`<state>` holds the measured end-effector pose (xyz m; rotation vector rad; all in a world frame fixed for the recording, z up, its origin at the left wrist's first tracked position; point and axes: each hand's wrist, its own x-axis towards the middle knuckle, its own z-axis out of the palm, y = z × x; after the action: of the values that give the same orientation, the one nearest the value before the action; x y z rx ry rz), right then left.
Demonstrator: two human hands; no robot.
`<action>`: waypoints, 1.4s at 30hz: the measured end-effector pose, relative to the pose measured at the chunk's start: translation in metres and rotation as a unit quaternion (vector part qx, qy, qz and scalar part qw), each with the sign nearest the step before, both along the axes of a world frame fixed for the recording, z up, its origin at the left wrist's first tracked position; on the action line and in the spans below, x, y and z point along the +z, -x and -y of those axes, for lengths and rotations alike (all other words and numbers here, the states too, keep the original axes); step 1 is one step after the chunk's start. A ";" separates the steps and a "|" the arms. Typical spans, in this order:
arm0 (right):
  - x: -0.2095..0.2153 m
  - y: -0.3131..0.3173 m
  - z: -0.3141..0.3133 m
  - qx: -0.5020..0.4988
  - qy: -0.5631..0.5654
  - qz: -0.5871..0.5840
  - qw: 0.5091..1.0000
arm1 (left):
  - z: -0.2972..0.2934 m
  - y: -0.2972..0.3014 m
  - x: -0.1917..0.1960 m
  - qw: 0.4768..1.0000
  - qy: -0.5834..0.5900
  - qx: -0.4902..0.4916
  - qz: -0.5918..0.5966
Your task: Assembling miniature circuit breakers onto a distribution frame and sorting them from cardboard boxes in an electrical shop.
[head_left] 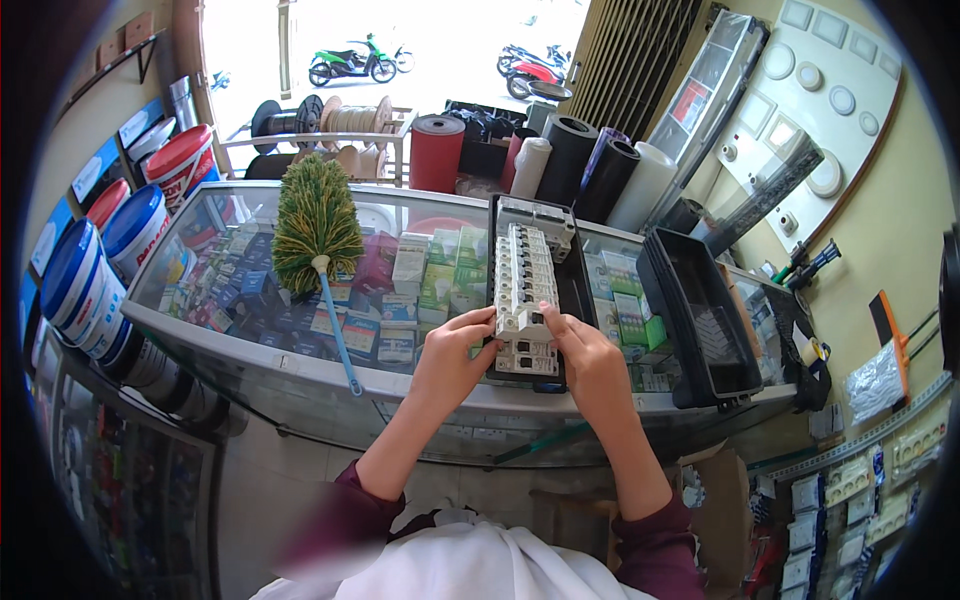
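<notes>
Breakers [525, 262], white: ranked lengthwise in the case [574, 300], running away from the person. Held breaker [518, 323], black switch: toward the case's near end, between both hands. Left hand [454, 347]: at the case's left edge, forearm slanting inward, thumb and forefinger pinching the held breaker's left end. Right hand [592, 354]: at the case's right edge, forearm steeper, fingers curled, thumb and forefinger pinching the right end. Duster [318, 225], green and yellow, blue handle: left of the case. Tray [705, 325], black: right of the case. Counter [290, 364], glass-topped: under the case. Roll [436, 160], red: beyond the case, to its left
</notes>
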<state>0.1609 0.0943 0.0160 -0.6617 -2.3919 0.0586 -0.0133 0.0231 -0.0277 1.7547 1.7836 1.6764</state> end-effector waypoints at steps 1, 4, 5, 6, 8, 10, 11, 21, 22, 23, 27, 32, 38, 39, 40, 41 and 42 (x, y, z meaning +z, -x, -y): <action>0.000 -0.001 0.000 0.007 0.006 0.016 1.000 | 0.002 -0.001 0.003 1.000 0.015 -0.009 0.007; 0.004 -0.002 0.000 0.002 0.003 0.034 0.999 | 0.004 -0.001 0.004 0.999 0.027 -0.005 -0.042; 0.008 -0.001 0.001 0.003 0.002 0.034 0.999 | 0.004 -0.001 0.004 0.995 0.023 0.006 -0.098; 0.012 0.001 0.003 -0.007 -0.004 0.051 0.999 | 0.004 0.000 0.004 0.995 0.025 0.007 -0.098; 0.016 0.003 0.006 -0.015 -0.009 0.068 0.998 | 0.005 0.003 0.005 0.991 0.050 -0.005 -0.125; 0.019 0.005 0.006 -0.025 0.003 0.102 0.994 | 0.005 0.002 0.007 0.988 0.061 0.001 -0.144; 0.018 0.005 0.006 -0.024 0.003 0.102 0.995 | 0.004 0.002 0.007 0.984 0.072 0.006 -0.162; 0.007 0.010 -0.004 -0.033 0.048 0.050 0.997 | 0.005 0.004 0.010 0.976 0.077 0.016 -0.203; 0.006 0.009 -0.006 -0.009 0.030 0.025 0.999 | 0.004 0.005 0.008 0.982 0.079 0.005 -0.174; 0.009 0.008 -0.004 -0.011 0.028 0.024 0.999 | 0.003 0.005 0.008 0.986 0.081 -0.007 -0.145; 0.013 0.010 -0.001 0.014 0.041 -0.025 0.999 | 0.001 0.002 0.006 0.991 0.060 0.016 -0.117; 0.007 0.017 -0.007 0.023 0.062 -0.045 0.997 | -0.001 -0.003 0.009 0.990 0.057 0.034 -0.124; 0.006 0.020 -0.014 0.070 0.097 -0.074 0.990 | -0.002 -0.005 0.001 0.982 0.061 0.064 -0.164; 0.008 0.020 -0.012 0.062 0.112 -0.067 0.989 | -0.002 -0.005 0.002 0.982 0.062 0.064 -0.164; 0.009 0.020 -0.011 0.054 0.127 -0.061 0.989 | -0.001 -0.006 0.003 0.983 0.061 0.066 -0.162; 0.008 0.019 -0.011 0.054 0.128 -0.061 0.988 | -0.001 -0.007 0.003 0.983 0.060 0.067 -0.159; 0.006 0.019 -0.013 0.057 0.132 -0.070 0.987 | -0.001 -0.007 0.003 0.983 0.060 0.066 -0.160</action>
<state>0.1416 0.1070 0.0218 -0.6178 -2.3038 0.4632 -0.0062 0.0236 -0.0248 1.9814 2.1271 1.3548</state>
